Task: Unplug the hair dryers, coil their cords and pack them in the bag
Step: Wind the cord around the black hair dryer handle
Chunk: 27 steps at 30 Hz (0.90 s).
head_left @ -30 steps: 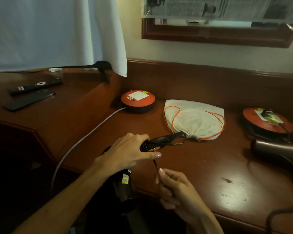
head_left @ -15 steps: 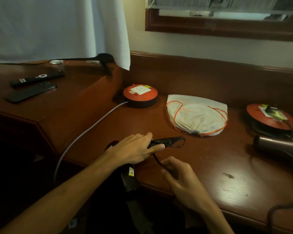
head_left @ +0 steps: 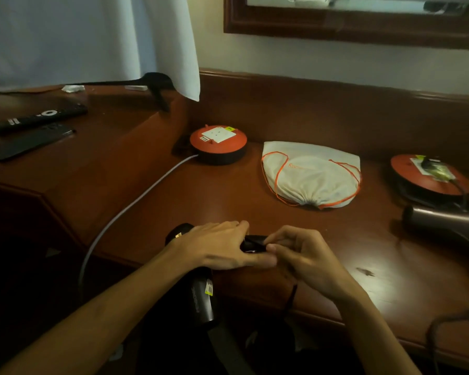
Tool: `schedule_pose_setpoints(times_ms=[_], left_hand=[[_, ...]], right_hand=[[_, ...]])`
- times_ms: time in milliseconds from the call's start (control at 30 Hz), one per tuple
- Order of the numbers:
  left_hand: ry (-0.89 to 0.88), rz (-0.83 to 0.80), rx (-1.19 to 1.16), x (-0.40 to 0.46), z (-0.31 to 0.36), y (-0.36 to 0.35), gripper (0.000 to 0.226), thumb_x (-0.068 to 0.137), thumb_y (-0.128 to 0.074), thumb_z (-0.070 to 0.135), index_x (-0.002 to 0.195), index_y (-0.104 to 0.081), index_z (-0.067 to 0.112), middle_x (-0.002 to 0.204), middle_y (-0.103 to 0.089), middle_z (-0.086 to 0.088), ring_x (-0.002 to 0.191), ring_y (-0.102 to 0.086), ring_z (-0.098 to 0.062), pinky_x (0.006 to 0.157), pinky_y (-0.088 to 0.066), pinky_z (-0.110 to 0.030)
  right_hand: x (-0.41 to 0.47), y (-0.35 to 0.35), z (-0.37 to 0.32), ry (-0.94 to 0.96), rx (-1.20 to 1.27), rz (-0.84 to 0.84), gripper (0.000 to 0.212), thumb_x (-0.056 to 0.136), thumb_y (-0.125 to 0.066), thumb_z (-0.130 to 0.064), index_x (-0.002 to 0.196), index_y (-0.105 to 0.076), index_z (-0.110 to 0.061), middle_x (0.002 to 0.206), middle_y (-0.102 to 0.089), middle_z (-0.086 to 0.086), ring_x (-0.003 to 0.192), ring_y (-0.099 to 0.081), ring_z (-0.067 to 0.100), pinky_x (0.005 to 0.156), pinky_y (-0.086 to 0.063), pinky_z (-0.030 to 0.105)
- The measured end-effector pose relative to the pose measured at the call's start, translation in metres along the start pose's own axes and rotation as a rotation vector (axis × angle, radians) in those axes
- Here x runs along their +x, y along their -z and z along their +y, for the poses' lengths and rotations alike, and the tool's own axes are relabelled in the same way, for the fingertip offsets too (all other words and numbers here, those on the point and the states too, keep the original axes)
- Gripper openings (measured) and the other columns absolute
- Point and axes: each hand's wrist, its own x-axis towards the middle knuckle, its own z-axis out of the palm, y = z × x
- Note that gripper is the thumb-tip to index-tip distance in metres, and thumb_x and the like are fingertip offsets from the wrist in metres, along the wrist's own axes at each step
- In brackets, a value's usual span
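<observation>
Both hands meet at the near edge of the dark reddish wooden desk (head_left: 228, 190). With my left hand (head_left: 217, 246) I press down over the black hair dryer (head_left: 201, 296), fingers laid fairly flat across its top while its handle hangs off the desk edge toward me. With my right hand (head_left: 301, 255) I pinch the thin black cord (head_left: 291, 293) against a small dark bundle (head_left: 252, 243) between my hands; whether that bundle is the plug or coiled cord, I cannot tell. A loose stretch of cord drops below the desk under my right wrist.

I judge this to be the coiling step for the first dryer. The round orange extension reel (head_left: 218, 143) with the white socket has nothing plugged in. Next I should gather the hanging slack into loops and secure them, then turn to the white drawstring bag with orange cord (head_left: 313, 175), which lies cinched shut further back and will need opening.

A second, brown metallic hair dryer (head_left: 444, 224) lies at the right, beside another orange reel (head_left: 428, 175) with a plug seemingly seated in it, so I judge that one not yet unplugged.
</observation>
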Motion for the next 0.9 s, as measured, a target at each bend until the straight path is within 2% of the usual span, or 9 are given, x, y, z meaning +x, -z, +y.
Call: schedule_pose_setpoints(times_ms=[100, 167, 267, 433, 533, 633, 733, 833, 900], left_hand=[[-0.027, -0.016, 0.077, 0.001, -0.002, -0.001, 0.081, 0.061, -0.053, 0.098, 0.098, -0.039, 0.029, 0.096, -0.050, 0.013, 0.079, -0.051, -0.015, 0.069, -0.045, -0.041], [-0.040, 0.003, 0.108, 0.003, -0.002, -0.004, 0.073, 0.069, -0.055, 0.092, 0.100, -0.038, 0.028, 0.102, -0.054, 0.009, 0.083, -0.052, -0.017, 0.068, -0.044, -0.040], [-0.063, 0.053, 0.158, 0.005, -0.003, -0.011, 0.059, 0.086, -0.049, 0.081, 0.102, -0.037, 0.025, 0.110, -0.058, 0.002, 0.091, -0.059, -0.023, 0.067, -0.043, -0.039], [-0.039, 0.054, 0.119, 0.004, -0.004, -0.007, 0.043, 0.096, -0.048, 0.067, 0.100, -0.033, 0.027, 0.102, -0.052, 0.004, 0.078, -0.050, -0.019, 0.065, -0.039, -0.037], [-0.012, 0.039, 0.083, 0.003, -0.010, -0.002, 0.042, 0.096, -0.048, 0.067, 0.106, -0.033, 0.028, 0.102, -0.052, 0.006, 0.076, -0.049, -0.015, 0.067, -0.040, -0.037], [-0.033, 0.033, 0.052, -0.001, -0.012, 0.000, 0.058, 0.097, -0.048, 0.066, 0.137, -0.028, 0.030, 0.124, -0.059, 0.003, 0.095, -0.064, -0.024, 0.077, -0.047, -0.041], [-0.056, 0.027, 0.040, -0.005, -0.011, 0.003, 0.066, 0.098, -0.049, 0.062, 0.148, -0.016, 0.033, 0.132, -0.057, 0.003, 0.105, -0.066, -0.027, 0.085, -0.052, -0.046], [-0.065, 0.016, 0.024, -0.008, -0.012, 0.003, 0.050, 0.100, -0.050, 0.058, 0.134, -0.027, 0.029, 0.111, -0.053, 0.012, 0.086, -0.060, -0.019, 0.079, -0.048, -0.042], [-0.064, 0.022, -0.004, -0.010, -0.013, 0.002, 0.039, 0.099, -0.050, 0.059, 0.117, -0.030, 0.030, 0.089, -0.047, 0.017, 0.071, -0.051, -0.010, 0.072, -0.042, -0.038]], right_hand=[[0.006, 0.002, -0.012, -0.001, -0.034, -0.037, 0.003, 0.095, -0.066, -0.002, 0.094, -0.068, 0.000, 0.072, -0.075, 0.017, 0.046, -0.056, 0.018, 0.046, -0.046, 0.025], [0.010, -0.001, -0.019, -0.023, -0.055, -0.069, 0.003, 0.095, -0.066, -0.001, 0.093, -0.067, 0.002, 0.073, -0.074, 0.019, 0.059, -0.071, 0.027, 0.057, -0.061, 0.035], [0.013, -0.005, -0.026, 0.011, -0.238, -0.085, 0.003, 0.093, -0.069, -0.003, 0.090, -0.069, -0.005, 0.070, -0.075, 0.013, 0.070, -0.075, 0.030, 0.070, -0.063, 0.049], [0.009, 0.016, -0.031, 0.002, -0.347, -0.054, 0.009, 0.089, -0.074, -0.006, 0.093, -0.070, -0.013, 0.073, -0.076, 0.005, 0.056, -0.066, 0.012, 0.053, -0.051, 0.031], [-0.001, 0.011, -0.015, 0.053, -0.501, 0.092, 0.015, 0.090, -0.074, -0.012, 0.087, -0.068, -0.024, 0.064, -0.068, -0.008, 0.048, -0.057, 0.006, 0.051, -0.049, 0.035], [-0.008, 0.001, -0.003, 0.123, -0.667, 0.145, 0.011, 0.093, -0.070, -0.016, 0.090, -0.067, -0.026, 0.060, -0.061, -0.013, 0.051, -0.056, 0.008, 0.052, -0.045, 0.030], [-0.015, -0.006, -0.005, 0.014, -0.772, 0.014, 0.014, 0.097, -0.063, -0.022, 0.108, -0.063, -0.031, 0.069, -0.064, -0.006, 0.057, -0.061, 0.015, 0.056, -0.049, 0.039], [-0.028, -0.009, -0.008, -0.078, -0.803, -0.133, 0.059, 0.093, -0.056, -0.016, 0.137, -0.045, -0.054, 0.097, -0.069, -0.005, 0.082, -0.066, 0.020, 0.070, -0.056, 0.040], [-0.033, -0.008, -0.012, -0.097, -0.841, -0.137, 0.065, 0.092, -0.052, -0.014, 0.140, -0.043, -0.057, 0.107, -0.070, -0.005, 0.093, -0.067, 0.021, 0.077, -0.056, 0.042]])
